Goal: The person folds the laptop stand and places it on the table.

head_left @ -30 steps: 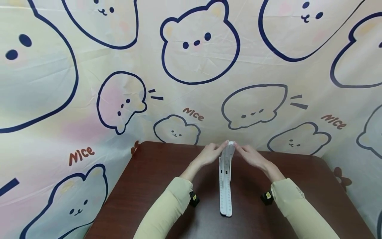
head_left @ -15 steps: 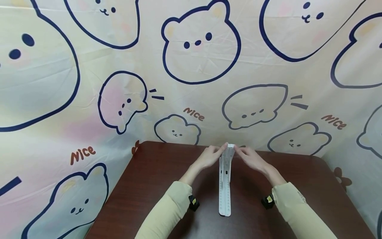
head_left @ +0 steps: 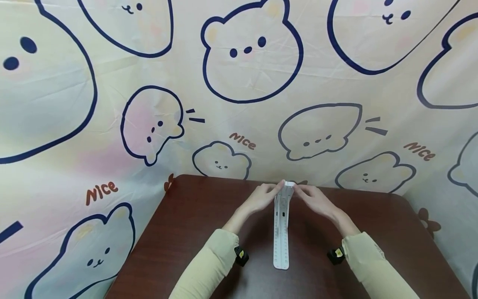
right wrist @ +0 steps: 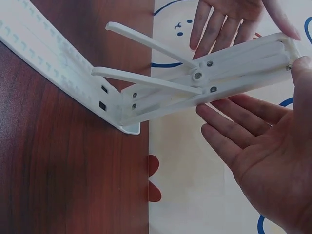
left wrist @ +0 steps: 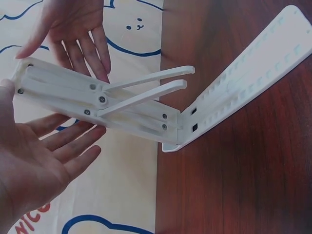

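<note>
A white folding stand [head_left: 281,245] stands on the table. Its notched base [left wrist: 253,73] rests flat, and a hinged upper panel [left wrist: 63,90] rises at a slant from the far end. Two thin prop arms [right wrist: 146,80] stick out from that panel. My left hand [head_left: 260,197] and right hand [head_left: 316,200] hold the panel's raised end from either side. Each thumb lies at the tip of the panel, as the left wrist view shows of the left hand [left wrist: 36,161]. The other fingers of the right hand [right wrist: 265,146] extend behind the panel, their tips partly hidden.
The dark brown wooden table [head_left: 194,249] has wood to both sides of the stand. A pale cloth [head_left: 246,83] with bear drawings hangs close behind the table's back edge and along its sides. Small black devices [head_left: 241,256] sit at both cuffs.
The raised end of the upper panel has come down slightly, both hands moving with it. The base has hardly moved, and the head view has shifted a little.
</note>
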Tool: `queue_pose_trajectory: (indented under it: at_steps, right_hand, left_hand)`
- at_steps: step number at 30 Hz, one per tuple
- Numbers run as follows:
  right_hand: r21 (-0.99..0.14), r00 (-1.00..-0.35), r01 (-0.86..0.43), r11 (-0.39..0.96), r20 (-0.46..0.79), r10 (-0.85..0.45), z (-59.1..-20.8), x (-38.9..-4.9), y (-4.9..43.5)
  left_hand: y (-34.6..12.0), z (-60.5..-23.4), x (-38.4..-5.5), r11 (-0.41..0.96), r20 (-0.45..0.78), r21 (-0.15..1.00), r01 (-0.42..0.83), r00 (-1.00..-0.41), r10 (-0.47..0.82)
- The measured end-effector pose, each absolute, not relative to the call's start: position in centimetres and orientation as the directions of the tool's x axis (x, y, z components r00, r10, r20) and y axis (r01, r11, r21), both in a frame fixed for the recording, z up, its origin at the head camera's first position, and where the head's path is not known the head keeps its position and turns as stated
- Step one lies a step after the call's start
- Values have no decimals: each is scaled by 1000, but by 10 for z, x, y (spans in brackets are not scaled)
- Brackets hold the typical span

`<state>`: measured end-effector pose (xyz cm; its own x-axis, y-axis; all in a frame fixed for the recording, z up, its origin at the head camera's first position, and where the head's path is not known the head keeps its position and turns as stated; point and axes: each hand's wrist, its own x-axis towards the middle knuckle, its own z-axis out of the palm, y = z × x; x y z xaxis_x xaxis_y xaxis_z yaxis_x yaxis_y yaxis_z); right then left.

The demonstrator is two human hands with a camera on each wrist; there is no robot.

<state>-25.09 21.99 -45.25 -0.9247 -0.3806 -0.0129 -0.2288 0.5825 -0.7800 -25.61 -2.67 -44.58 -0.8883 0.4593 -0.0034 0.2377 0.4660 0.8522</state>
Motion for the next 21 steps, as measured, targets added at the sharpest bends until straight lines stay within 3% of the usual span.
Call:
queue_pose_trajectory:
  at_steps: [6, 13, 21]
  right_hand:
    - [-779, -938, -230, 584, 17, -347, -457, -245, 223]
    - [-757, -964, -218, 616, 68, -257, -474, -233, 234]
    - [-821, -951, -185, 541, 11, -309, -507, -224, 232]
  left_hand:
    - [-29, -449, -251, 445, 10, 862, 241, -887, 461]
    - [-44, -466, -245, 432, 84, 866, 254, -923, 375]
    - [-50, -500, -231, 365, 11, 910, 200, -888, 459]
